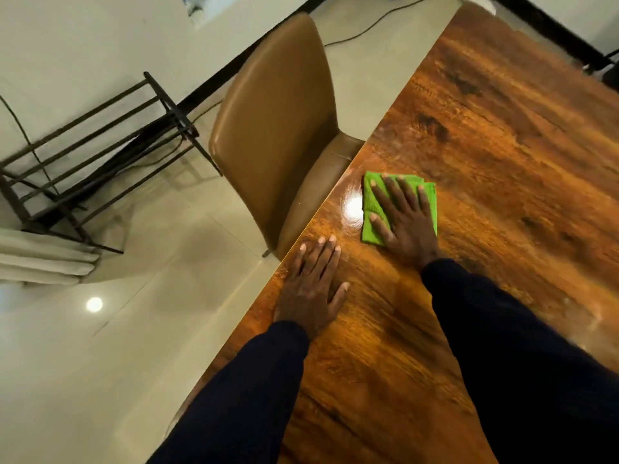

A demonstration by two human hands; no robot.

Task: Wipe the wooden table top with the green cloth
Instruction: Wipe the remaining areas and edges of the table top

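Note:
The wooden table top [485, 169] fills the right half of the head view, glossy and dark-grained. A folded green cloth [370, 204] lies flat on it near the left edge. My right hand [403, 219] presses down on the cloth with fingers spread, covering most of it. My left hand [313, 286] rests flat on the bare wood close to the table's left edge, fingers apart, holding nothing. Both arms wear dark sleeves.
A brown padded chair [274, 128] stands tucked against the table's left edge, just beyond the cloth. A black metal rack [100, 155] stands on the pale tiled floor at the left. A cable [365, 28] runs across the floor at the top.

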